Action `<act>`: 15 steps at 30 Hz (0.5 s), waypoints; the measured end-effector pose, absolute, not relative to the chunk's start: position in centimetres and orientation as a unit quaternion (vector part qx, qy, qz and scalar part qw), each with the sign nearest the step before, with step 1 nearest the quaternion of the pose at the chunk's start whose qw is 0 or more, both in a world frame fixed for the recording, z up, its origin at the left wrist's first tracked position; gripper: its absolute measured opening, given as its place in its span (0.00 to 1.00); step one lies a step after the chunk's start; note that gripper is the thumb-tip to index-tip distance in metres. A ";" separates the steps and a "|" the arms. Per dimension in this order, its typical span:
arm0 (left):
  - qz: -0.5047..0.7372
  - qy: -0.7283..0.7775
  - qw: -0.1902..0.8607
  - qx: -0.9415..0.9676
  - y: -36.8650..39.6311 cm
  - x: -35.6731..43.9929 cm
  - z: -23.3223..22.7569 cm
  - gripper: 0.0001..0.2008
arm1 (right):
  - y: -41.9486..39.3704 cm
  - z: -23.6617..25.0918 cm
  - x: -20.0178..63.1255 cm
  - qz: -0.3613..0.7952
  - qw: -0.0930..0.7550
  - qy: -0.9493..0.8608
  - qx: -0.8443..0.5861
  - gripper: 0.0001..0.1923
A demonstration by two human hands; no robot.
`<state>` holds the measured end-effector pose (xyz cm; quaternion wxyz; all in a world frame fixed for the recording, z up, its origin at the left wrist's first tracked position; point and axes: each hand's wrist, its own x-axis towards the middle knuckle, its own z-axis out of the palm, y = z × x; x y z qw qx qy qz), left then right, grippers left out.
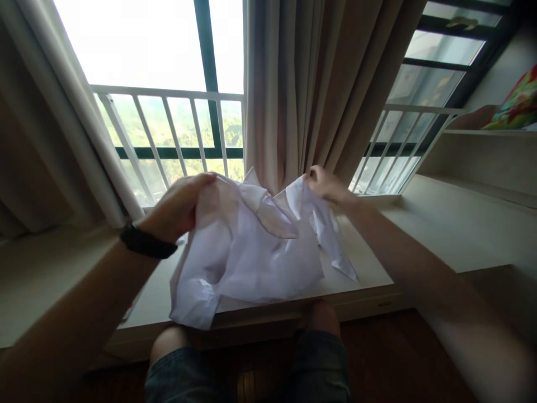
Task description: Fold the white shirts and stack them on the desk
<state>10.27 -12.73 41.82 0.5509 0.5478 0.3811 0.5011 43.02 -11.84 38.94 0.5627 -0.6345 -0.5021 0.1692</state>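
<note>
A thin white collared shirt (268, 263) hangs between my two hands, held up over the window sill. My left hand (180, 204), with a black band on its wrist, is closed on one shoulder of the shirt. On the other side, my right hand (323, 183) pinches the opposite shoulder near the collar. The collar (272, 212) droops loosely between them. One sleeve falls past the sill's front edge at the left, while the other dangles below my right hand. The shirt's lower part touches or nearly touches the sill; I cannot tell which.
The pale window sill (369, 254) runs across in front of my knees. Behind it are a white railing (155, 92), windows and long beige curtains (289, 84). Shelves (482, 162) stand at the right, with a colourful packet (518, 103) on top. The floor below is dark.
</note>
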 end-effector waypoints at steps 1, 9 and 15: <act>0.515 0.369 0.572 0.521 -13.2 11.0 40.4 0.10 | -12.4 37.2 41.4 0.166 0.553 -0.528 -0.622 0.13; 0.442 0.307 0.509 0.672 -17.5 15.3 31.3 0.21 | -20.1 30.0 29.9 0.435 0.531 -0.609 -0.397 0.26; 0.387 0.292 0.426 0.764 -17.6 12.7 31.7 0.15 | -19.4 29.4 30.2 0.393 0.592 -0.543 -0.448 0.06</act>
